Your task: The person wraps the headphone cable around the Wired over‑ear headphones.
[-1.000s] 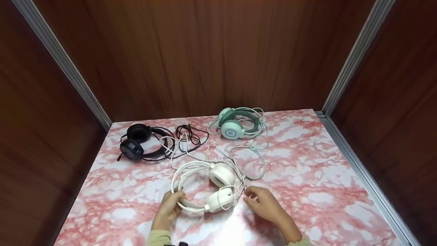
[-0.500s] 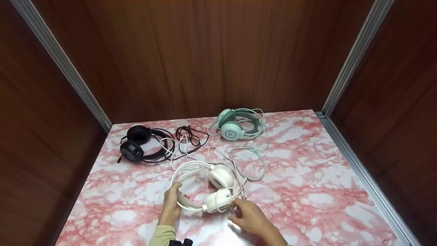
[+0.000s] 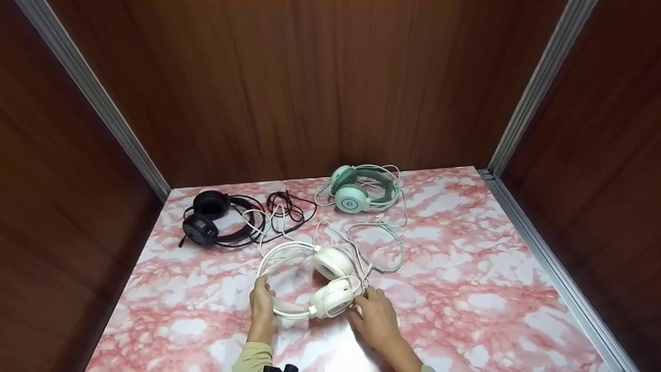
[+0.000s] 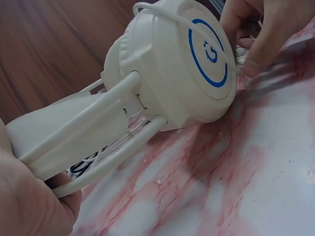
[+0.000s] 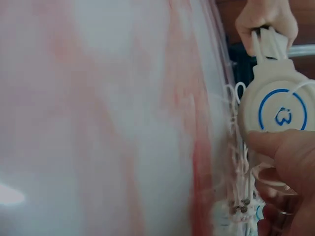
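In the head view, white over-ear headphones [image 3: 330, 298] are held a little above the front of the table, ear cups to the right. My left hand [image 3: 262, 309] grips their headband, and in the left wrist view its fingers wrap round the white band [image 4: 74, 132]. A thin white cable [image 4: 170, 14] loops across the ear cup [image 4: 157, 59] with the blue ring. At the lower edge of that cup is my right hand [image 3: 378, 319], where thumb and fingers pinch the cable [image 4: 239, 70]. Its curled fingers are partly hidden behind the cup in the right wrist view.
Black headphones [image 3: 200, 229] with a coiled black cord [image 3: 285, 205] lie at the back left. Mint-green headphones [image 3: 352, 198] stand at the back, their cable [image 3: 397, 248] trailing forward. White cable loops [image 3: 261, 240] overlap the black cord. Wooden panels [image 3: 330, 88] enclose the table.
My right hand has moved left from beside the cables to the lower ear cup and closed on the cable there. The left hand keeps its hold on the headband, with the headphones slightly shifted.
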A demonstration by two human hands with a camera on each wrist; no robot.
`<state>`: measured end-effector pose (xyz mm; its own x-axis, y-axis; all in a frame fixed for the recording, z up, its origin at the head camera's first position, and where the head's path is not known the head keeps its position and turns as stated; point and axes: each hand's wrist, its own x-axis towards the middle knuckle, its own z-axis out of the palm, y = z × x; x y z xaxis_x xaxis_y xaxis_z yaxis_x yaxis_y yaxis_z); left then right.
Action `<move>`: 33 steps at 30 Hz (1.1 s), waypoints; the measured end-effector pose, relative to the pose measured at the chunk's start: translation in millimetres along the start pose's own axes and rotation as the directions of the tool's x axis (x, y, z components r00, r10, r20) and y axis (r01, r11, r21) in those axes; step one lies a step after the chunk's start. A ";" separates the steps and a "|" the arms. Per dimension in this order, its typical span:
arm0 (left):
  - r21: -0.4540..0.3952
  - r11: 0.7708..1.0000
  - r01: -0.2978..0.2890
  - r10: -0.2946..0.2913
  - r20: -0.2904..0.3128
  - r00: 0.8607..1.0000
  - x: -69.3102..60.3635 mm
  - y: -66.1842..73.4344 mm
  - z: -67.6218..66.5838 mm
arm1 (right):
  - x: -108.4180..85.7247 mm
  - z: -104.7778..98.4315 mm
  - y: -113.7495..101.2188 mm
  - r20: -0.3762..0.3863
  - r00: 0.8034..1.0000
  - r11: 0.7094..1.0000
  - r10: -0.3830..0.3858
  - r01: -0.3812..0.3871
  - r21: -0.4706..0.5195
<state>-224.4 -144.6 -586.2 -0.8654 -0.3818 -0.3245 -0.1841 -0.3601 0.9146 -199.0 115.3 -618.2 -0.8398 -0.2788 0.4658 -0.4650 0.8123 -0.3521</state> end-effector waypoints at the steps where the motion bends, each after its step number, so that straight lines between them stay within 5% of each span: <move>1: -0.030 0.999 0.012 -0.012 0.002 1.000 -0.3 0.4 0.0 | 1.0 -0.5 2.4 -0.001 1.000 1.000 -0.017 0.017 0.018; 6: -0.215 0.975 0.056 -0.058 -0.003 0.998 -1.7 4.9 -2.9 | 6.5 -4.4 5.2 0.013 0.994 0.991 -0.112 0.111 0.071; 9: -0.304 0.951 0.055 -0.059 -0.005 0.998 -2.7 8.5 -2.9 | 11.9 -5.2 -0.7 0.009 0.991 0.991 -0.132 0.132 0.012; 14: -0.365 0.930 0.037 -0.039 0.002 0.999 -5.8 14.2 0.6 | 16.5 -12.9 -8.4 -0.144 0.974 0.984 -0.175 0.168 -0.060; 17: -0.342 0.940 0.001 -0.016 -0.041 0.999 -6.4 18.1 0.5 | 16.6 -24.4 -7.9 -0.241 0.951 0.970 -0.194 0.223 0.101; 21: -0.293 0.955 -0.046 0.023 -0.082 0.996 -5.6 24.0 -2.9 | 19.1 -49.4 -4.1 -0.281 0.951 0.874 -0.126 0.241 0.422; 23: -0.260 0.963 -0.066 0.051 -0.065 0.997 -5.9 26.3 -4.6 | 24.1 -65.3 -1.3 -0.292 0.950 0.850 -0.108 0.241 0.469; 25: -0.236 0.968 -0.084 0.078 -0.037 0.996 -6.4 27.8 -5.7 | 33.2 -82.4 2.5 -0.306 0.942 0.868 -0.137 0.263 0.421; 28: -0.195 0.974 -0.118 0.126 0.025 0.992 -8.0 28.8 -7.1 | 52.7 -107.0 8.6 -0.347 0.904 0.890 -0.250 0.355 0.285; 33: -0.196 0.971 -0.135 0.158 0.110 0.981 -10.5 27.8 -8.2 | 83.5 -143.3 13.5 -0.376 0.829 0.863 -0.415 0.489 0.128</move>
<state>-216.7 -157.6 -559.4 -0.9296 -0.3379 -0.1473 0.0290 -0.4653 0.8847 -235.3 176.4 -467.7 -0.3981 -0.3755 0.8370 -0.8479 0.4989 -0.1795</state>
